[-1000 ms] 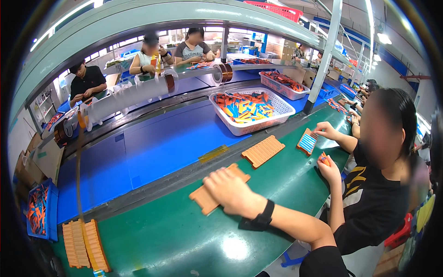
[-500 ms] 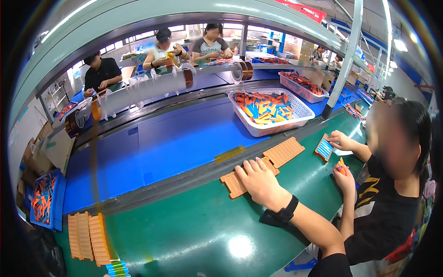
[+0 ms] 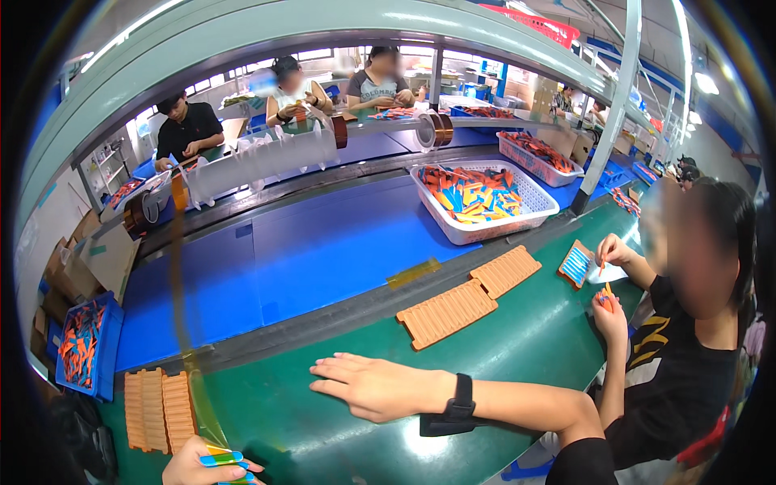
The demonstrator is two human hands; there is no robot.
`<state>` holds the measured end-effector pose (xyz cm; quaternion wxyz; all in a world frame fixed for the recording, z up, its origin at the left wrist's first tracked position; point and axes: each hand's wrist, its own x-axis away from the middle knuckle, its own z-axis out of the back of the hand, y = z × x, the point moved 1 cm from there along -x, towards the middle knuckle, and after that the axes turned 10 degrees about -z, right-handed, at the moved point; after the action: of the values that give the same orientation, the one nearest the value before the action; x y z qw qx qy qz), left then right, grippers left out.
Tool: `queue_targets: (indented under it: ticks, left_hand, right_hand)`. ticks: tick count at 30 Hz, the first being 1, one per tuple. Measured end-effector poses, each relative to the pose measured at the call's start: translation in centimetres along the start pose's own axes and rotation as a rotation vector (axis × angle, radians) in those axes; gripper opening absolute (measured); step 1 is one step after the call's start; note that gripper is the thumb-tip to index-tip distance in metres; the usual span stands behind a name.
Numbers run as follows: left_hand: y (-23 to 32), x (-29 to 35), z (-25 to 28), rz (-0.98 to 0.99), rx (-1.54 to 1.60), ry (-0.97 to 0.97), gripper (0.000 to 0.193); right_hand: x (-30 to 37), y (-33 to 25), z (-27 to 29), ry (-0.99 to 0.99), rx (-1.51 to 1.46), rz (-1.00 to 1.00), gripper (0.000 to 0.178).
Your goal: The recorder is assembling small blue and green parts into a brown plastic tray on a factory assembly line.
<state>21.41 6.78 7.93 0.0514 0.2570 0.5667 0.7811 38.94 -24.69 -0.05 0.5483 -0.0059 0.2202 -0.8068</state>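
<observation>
Your left hand [image 3: 191,464] grips blue-and-yellow pieces [image 3: 221,459] at the near left; keep them aligned under light pressure. Your right hand [image 3: 376,388] extends its fingers over the green table [image 3: 517,364], nearer than the orange trays [image 3: 449,314]; avoid nudging their edges.

grn tbl [image 3: 517,339] w/ orange ribbed trays [image 3: 447,314]; blue surface [image 3: 323,250] w/ wht basket [image 3: 461,233]

Overhead lamps [image 3: 706,84] glare on the tabletop [image 3: 485,356], and edges bend into black.
</observation>
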Motion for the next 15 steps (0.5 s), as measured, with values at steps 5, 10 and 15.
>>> queue_targets:
  ticks: [5,10,15]
  left_hand:
    - [-1.7,-0.9,0.5,-0.065,0.182,-0.036,0.057]
    - [-5.5,-1.0,0.5,-0.138,0.204,0.009,0.026]
    - [-3.8,-0.9,0.0,-0.176,0.116,-0.007,0.017]
  right_hand:
    - [-1.9,-0.4,-1.3,-0.003,-0.120,0.063,0.053]
    - [-1.7,0.1,-2.1,-0.016,-0.149,0.022,0.046]
    - [-1.3,0.4,-2.2,-0.009,-0.299,-0.019,0.042]
